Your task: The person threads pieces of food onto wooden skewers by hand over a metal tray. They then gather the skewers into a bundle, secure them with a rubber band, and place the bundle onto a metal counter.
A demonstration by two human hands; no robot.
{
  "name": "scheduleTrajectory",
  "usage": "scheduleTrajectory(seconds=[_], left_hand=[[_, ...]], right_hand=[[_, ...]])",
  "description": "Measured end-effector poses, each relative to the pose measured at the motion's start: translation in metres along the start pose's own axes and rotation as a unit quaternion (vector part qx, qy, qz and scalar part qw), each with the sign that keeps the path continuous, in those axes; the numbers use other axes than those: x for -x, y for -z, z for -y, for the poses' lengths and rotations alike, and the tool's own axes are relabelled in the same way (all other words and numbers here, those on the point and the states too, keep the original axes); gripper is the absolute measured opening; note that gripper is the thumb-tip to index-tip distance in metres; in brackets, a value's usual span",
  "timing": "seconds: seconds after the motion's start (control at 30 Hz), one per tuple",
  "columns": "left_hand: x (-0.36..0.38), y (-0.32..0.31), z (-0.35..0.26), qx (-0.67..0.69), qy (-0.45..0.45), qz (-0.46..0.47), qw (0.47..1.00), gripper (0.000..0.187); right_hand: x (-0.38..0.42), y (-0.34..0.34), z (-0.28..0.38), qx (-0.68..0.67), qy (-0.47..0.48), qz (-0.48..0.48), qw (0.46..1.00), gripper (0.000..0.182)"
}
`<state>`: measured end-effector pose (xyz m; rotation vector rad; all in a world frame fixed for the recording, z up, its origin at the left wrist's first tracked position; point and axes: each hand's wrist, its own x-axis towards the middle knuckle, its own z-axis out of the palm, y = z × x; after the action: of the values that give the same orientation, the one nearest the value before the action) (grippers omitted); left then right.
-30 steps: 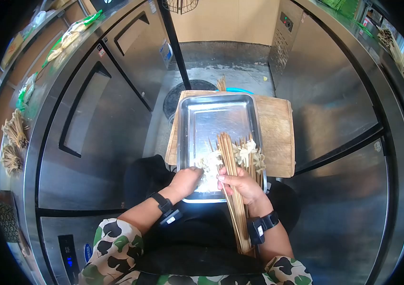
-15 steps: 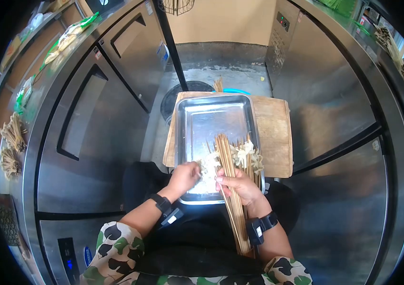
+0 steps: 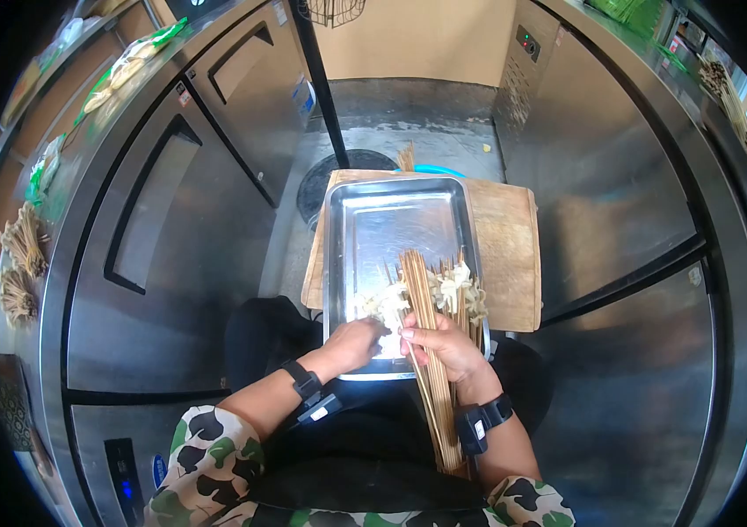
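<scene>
A steel tray [image 3: 395, 215] rests on a wooden board [image 3: 507, 255] across my lap. My right hand [image 3: 444, 344] grips a thick bundle of bamboo skewers [image 3: 431, 369] that runs from the tray down past my wrist. My left hand [image 3: 356, 341] sits at the tray's near edge, fingers pinched on a piece of the pale food [image 3: 387, 306] heaped there. More pale food pieces, threaded on skewers [image 3: 460, 288], lie at the tray's right side.
Steel refrigerator doors [image 3: 171, 202] stand at left and a steel cabinet [image 3: 620, 193] at right, with a narrow floor strip between. A black round bin [image 3: 338, 167] and a blue rim sit beyond the board. Skewered bundles [image 3: 22, 241] lie on the left counter.
My left hand has shifted slightly right along the tray's near edge toward the skewer bundle, closing on a piece of food. My right hand stays on the bundle.
</scene>
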<state>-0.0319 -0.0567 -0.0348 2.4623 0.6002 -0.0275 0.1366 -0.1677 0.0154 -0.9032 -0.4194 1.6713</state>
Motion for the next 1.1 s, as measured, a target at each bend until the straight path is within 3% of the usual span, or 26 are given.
scheduleTrajectory(seconds=[0.13,0.23,0.3,0.4,0.5,0.6,0.7,0.73,0.77,0.8,0.83,0.9,0.93,1.03,1.1], left_hand=[[-0.015,0.019,0.004,-0.037,0.041,-0.155,0.986,0.024],[-0.017,0.024,0.003,0.011,-0.021,-0.200,0.979,0.024],[-0.018,0.020,-0.005,0.030,-0.060,-0.194,0.979,0.017],[-0.018,0.005,-0.012,-0.033,-0.133,-0.035,0.990,0.012],[-0.011,-0.025,-0.010,0.017,-0.240,-0.106,0.965,0.013],[-0.006,-0.035,-0.007,-0.014,-0.224,-0.152,0.963,0.014],[-0.012,-0.029,0.004,-0.065,-0.152,-0.126,0.978,0.013],[-0.010,-0.015,0.003,-0.032,-0.116,-0.135,0.984,0.011],[-0.019,-0.010,0.008,0.029,-0.061,-0.059,0.996,0.011],[-0.022,-0.001,0.012,0.138,-0.017,-0.070,0.988,0.011],[-0.023,0.007,0.017,0.246,0.028,-0.076,0.966,0.012],[-0.029,0.021,0.034,0.460,0.017,-0.112,0.881,0.017],[-0.027,0.030,0.035,0.662,0.094,-0.064,0.741,0.020],[-0.015,0.050,0.033,0.821,0.106,-0.064,0.557,0.028],[-0.015,0.045,0.030,0.797,0.066,-0.070,0.596,0.018]], right_hand=[[0.002,0.006,-0.003,-0.061,0.015,0.010,0.998,0.010],[0.007,0.008,0.002,-0.137,0.033,0.041,0.989,0.009],[0.009,0.013,0.000,-0.183,0.042,0.055,0.981,0.009],[0.015,0.010,0.004,-0.200,0.045,0.017,0.979,0.008],[0.020,-0.002,0.005,-0.217,0.079,0.007,0.973,0.009],[0.018,-0.001,-0.001,-0.203,0.076,0.011,0.976,0.011],[0.015,-0.006,-0.004,-0.142,0.035,-0.080,0.986,0.013],[0.012,-0.013,-0.003,-0.109,0.027,-0.090,0.990,0.012],[0.007,-0.012,-0.004,-0.065,0.007,-0.101,0.993,0.012],[0.003,-0.018,-0.006,-0.041,0.001,-0.117,0.992,0.011],[-0.001,-0.023,-0.008,-0.017,-0.007,-0.132,0.991,0.010],[-0.005,-0.026,-0.011,0.011,-0.011,-0.117,0.993,0.009],[-0.007,-0.028,-0.013,0.036,-0.012,-0.126,0.991,0.010],[-0.015,-0.034,-0.017,0.115,-0.013,-0.158,0.981,0.012],[-0.017,-0.042,-0.018,0.161,-0.015,-0.179,0.970,0.013]])
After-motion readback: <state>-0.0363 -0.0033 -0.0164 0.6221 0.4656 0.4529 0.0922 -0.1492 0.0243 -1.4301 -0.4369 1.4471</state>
